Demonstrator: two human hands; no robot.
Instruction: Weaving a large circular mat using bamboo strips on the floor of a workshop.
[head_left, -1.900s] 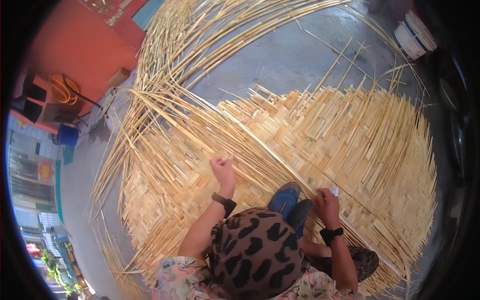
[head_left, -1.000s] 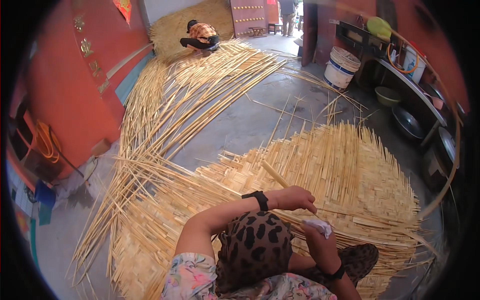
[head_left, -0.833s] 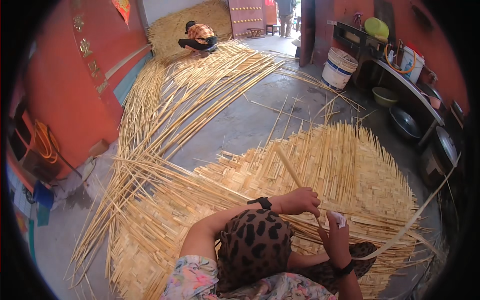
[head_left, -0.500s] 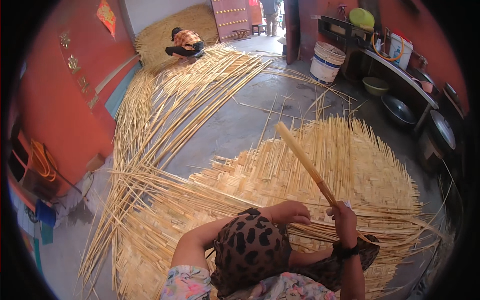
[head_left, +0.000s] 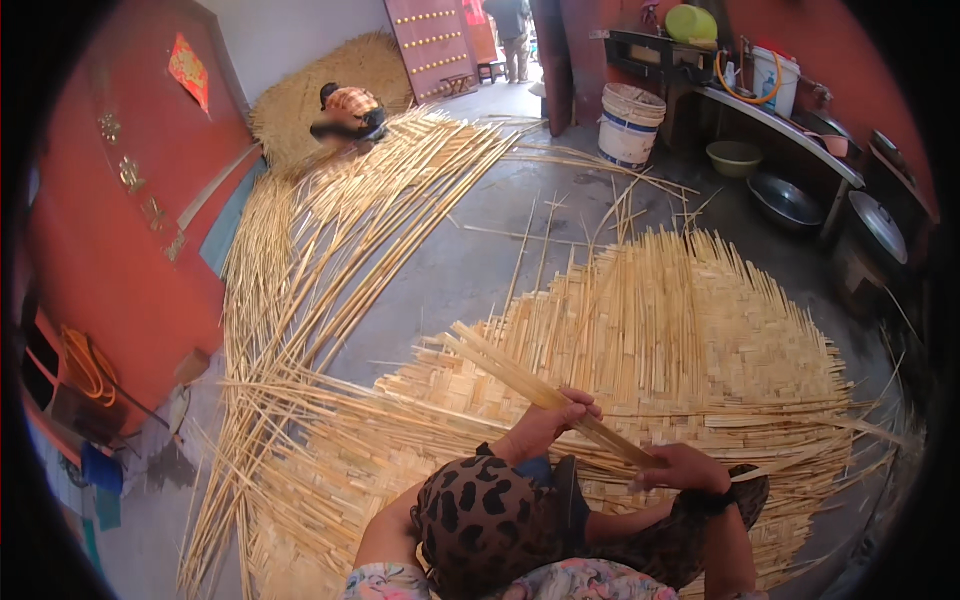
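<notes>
Head view: my left hand (head_left: pixel 543 428) grips a few flat, pale strips (head_left: pixel 505 375) partway along their length, the fingers (head_left: pixel 580 398) folded round them and pinching them together. The strips slant across in front of me, their far ends fanned slightly apart, up off the big woven mat (head_left: pixel 760 365) that spreads on the floor (head_left: pixel 410 295) under and ahead of me. My right hand (head_left: pixel 690 467) meets the near end of the strips; its fingers are bent close there, but I cannot tell whether they pinch or merely touch. My raised knee, in spotted cloth (head_left: pixel 480 515), hides some of my left forearm. To the left, long loose strips (head_left: pixel 300 385) cross over one another and lie partly over the mat's edge. Beyond them a co-worker (head_left: pixel 352 108) crouches, and a white bucket (head_left: pixel 632 128) stands near the worktop (head_left: pixel 785 135) on the right. I take the step in hand to be readying these strips between my hands, since none of those I hold looks worked into the weave. As I judge it, the next move calls for a firm left hold, the near ends squared up by the right, and the lengths turned flat without cracking them.
</notes>
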